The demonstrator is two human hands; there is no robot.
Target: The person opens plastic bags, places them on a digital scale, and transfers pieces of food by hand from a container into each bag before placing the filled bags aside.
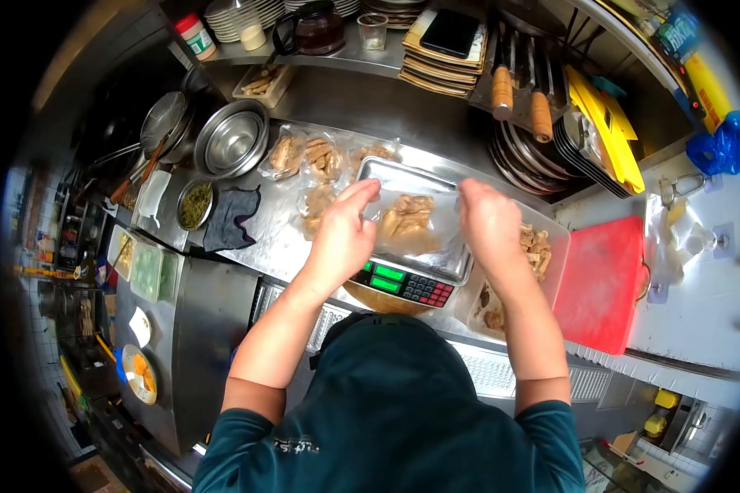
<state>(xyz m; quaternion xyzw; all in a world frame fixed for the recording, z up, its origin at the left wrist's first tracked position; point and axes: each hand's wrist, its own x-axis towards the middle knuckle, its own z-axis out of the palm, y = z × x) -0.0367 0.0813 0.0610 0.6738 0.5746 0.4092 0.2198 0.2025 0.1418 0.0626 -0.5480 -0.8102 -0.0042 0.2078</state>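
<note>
Holds left hand (347, 226) and right hand (489, 220) apart, flanking a clear bag of meat (409, 220) at frame centre, over the digital scale (386, 279); cannot tell whether pinching the bag.

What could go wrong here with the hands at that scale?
The left hand and right hand are at either side of the scale's metal tray; a touch might skew the reading. The right forearm crosses the food tub in this view, so it could brush it. The small clear glass near the shelf's edge might fall if bumped.
</note>
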